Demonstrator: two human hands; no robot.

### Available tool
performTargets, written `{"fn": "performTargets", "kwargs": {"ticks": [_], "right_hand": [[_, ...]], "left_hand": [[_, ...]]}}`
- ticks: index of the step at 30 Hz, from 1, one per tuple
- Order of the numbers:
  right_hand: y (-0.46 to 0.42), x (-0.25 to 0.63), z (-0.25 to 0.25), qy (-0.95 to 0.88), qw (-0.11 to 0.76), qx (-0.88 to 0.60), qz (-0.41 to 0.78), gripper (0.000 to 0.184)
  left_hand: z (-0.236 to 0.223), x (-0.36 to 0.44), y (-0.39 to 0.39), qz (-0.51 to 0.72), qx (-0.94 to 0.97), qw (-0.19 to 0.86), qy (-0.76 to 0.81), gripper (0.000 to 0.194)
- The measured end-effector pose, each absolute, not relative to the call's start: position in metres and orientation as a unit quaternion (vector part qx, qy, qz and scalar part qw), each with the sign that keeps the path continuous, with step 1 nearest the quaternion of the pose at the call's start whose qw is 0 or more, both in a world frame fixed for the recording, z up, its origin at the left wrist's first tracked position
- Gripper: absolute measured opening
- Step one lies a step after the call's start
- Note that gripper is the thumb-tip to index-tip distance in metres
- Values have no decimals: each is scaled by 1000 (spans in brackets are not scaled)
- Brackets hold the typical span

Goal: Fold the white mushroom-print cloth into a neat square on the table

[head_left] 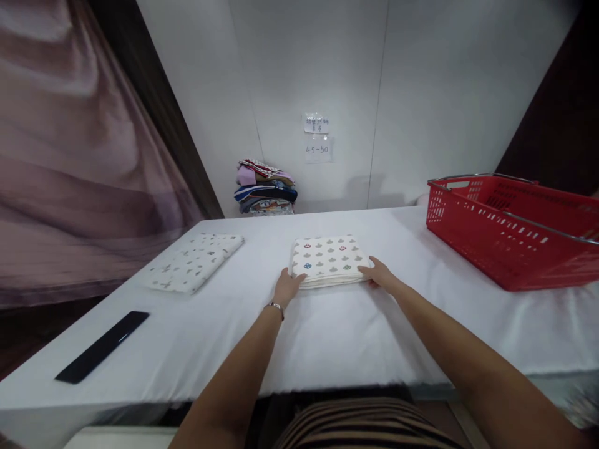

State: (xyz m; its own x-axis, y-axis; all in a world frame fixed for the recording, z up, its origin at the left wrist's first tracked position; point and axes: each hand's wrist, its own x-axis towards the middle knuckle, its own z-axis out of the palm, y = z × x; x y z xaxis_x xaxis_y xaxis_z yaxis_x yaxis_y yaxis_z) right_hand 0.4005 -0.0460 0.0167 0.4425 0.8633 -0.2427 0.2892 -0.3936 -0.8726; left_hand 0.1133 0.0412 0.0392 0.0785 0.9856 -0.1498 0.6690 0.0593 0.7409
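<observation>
Cloth (330, 255), folded flat and printed with small grey, red, blue and green motifs, fills a two-handed grip near the middle of a white-covered tabletop (224, 349). A person's left hand (287, 285) pinches its seven o'clock corner and the right hand (380, 273) its four o'clock corner, a hold that appears to keep the stacked layers even along the near edge. Digits rest on top at both corners; what lies beneath is largely hidden. Both arms reach forward from six o'clock, converging on the fold, a bracelet (276, 306) on the left wrist. Farther out, a second printed cloth (194, 262) lies at nine o'clock, seemingly set aside from the working spot, with a dark flat strip (105, 346) at eight. A red basket (491, 251) stands at three o'clock, apparently within reach. Piled fabrics (265, 190) rise toward eleven by the far edge, near paper signs (319, 151) at twelve.
</observation>
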Motion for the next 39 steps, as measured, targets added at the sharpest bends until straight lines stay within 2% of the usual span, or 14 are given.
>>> {"fn": "performTargets", "kwargs": {"ticks": [2, 6, 8, 10, 16, 21, 26, 39], "right_hand": [[-53, 400, 17, -428, 357, -783, 276, 82], [-59, 394, 19, -556, 351, -752, 48, 44], [-57, 386, 22, -627, 358, -692, -9, 28], [-53, 374, 25, -681, 340, -649, -24, 22], [-34, 344, 28, -731, 243, -637, -28, 20], [-28, 344, 25, -746, 216, -629, -29, 22], [-29, 346, 23, -762, 227, -607, -16, 21], [-20, 345, 24, -701, 273, -654, 81, 21]], "left_hand": [[37, 109, 33, 250, 676, 286, 632, 70], [34, 108, 19, 314, 780, 119, 527, 35], [34, 113, 17, 317, 816, 78, 477, 24], [34, 122, 17, 301, 843, 61, 442, 21], [33, 147, 22, 249, 882, 60, 394, 19], [30, 148, 29, 215, 899, 65, 376, 19], [28, 147, 34, 216, 900, 95, 367, 19], [41, 163, 40, 164, 835, 192, 489, 14]]}}
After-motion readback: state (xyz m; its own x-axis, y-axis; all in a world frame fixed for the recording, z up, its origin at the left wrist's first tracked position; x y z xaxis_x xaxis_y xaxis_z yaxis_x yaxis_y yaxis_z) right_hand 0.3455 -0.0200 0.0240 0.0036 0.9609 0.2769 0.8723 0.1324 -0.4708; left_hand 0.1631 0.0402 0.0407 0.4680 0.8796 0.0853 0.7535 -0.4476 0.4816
